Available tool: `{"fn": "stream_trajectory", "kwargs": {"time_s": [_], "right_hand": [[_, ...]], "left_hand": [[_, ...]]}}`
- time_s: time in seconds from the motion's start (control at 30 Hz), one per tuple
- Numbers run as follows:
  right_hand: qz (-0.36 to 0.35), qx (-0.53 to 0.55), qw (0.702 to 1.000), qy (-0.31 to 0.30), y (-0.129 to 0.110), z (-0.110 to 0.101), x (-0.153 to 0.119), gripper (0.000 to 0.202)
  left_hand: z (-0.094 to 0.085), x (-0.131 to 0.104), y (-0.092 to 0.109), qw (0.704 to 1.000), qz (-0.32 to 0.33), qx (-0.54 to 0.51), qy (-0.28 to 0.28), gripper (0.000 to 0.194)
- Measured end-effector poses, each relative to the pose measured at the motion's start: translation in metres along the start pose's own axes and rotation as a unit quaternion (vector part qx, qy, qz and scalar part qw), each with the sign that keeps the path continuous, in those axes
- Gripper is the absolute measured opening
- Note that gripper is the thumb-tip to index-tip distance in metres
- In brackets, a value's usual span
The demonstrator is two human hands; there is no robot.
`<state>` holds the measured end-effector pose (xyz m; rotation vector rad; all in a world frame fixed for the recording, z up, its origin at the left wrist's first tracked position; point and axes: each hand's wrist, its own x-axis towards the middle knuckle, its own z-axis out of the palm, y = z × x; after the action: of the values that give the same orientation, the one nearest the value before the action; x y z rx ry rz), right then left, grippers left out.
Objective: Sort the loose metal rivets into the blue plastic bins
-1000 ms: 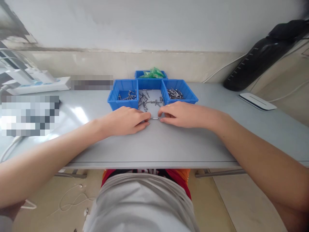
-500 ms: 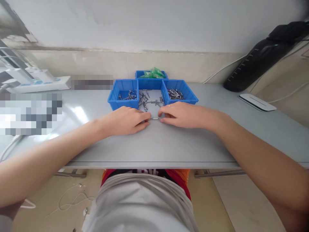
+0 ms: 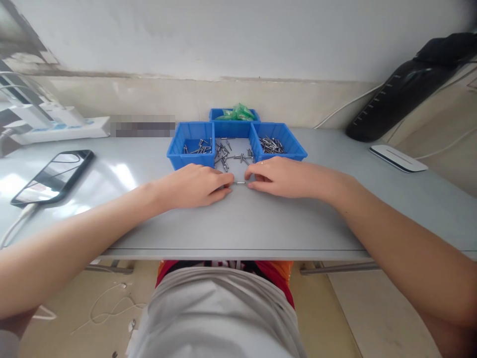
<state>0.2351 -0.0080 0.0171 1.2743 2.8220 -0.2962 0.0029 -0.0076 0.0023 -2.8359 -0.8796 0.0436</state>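
A small metal rivet (image 3: 240, 183) lies crosswise between my two hands, near the middle of the table. My left hand (image 3: 203, 185) is closed on its left end with thumb and index finger. My right hand (image 3: 279, 176) is at the right end, its thumb and index finger apart, with a small gap to the rivet. Just beyond the fingers, loose rivets (image 3: 224, 161) are scattered on the tabletop. The left blue bin (image 3: 192, 160) holds several rivets; the right blue bin (image 3: 294, 144) holds a larger pile. Green plastic packets (image 3: 238, 113) lie in the rear blue bin (image 3: 233, 129).
A phone (image 3: 54, 176) with a cable lies at the left, in front of a white power strip (image 3: 74, 130). At the right are a flat white device (image 3: 397, 158) and a leaning black bottle (image 3: 395, 94). The wall rises behind the bins.
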Motion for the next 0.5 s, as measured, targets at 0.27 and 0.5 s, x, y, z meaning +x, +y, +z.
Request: {"fn": "stream_trajectory", "kwargs": {"time_s": [0.27, 0.5], "right_hand": [[0.0, 0.001, 1.0, 0.001, 0.0018, 0.0012, 0.0011, 0.026], [0.004, 0.0, 1.0, -0.001, 0.0005, 0.0005, 0.0004, 0.027]], "left_hand": [[0.0008, 0.0001, 0.0001, 1.0, -0.006, -0.011, 0.002, 0.031], [0.001, 0.0002, -0.0003, 1.0, -0.002, -0.007, 0.002, 0.032]]}}
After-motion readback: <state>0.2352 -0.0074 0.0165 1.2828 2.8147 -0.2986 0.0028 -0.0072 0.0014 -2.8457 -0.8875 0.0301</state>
